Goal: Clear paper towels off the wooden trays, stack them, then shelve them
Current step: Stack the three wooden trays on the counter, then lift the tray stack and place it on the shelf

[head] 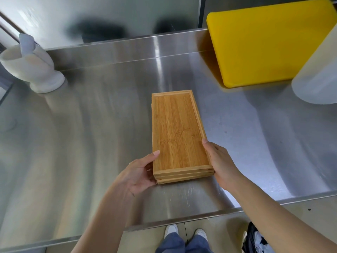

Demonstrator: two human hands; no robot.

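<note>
Head view | steel counter [91,143] bears all | yellow board [264,42] leans at back right | white cup [32,70] back left, something pale inside, unclear what | tray stack [178,132] mid-counter, no paper on top tray; likely stiff, light, may slide; hold long sides | left hand [138,172], right hand [220,165] clamped on near corners

Both bare forearms reach in from about 6 o'clock. The left hand [139,173] curls at 9 o'clock of what it grips, thumb on top, fingers tucked under and seemingly closed. The right hand [219,164] clamps the 3 o'clock side, thumb pointing toward 12 o'clock, palm pressed inward.
</note>
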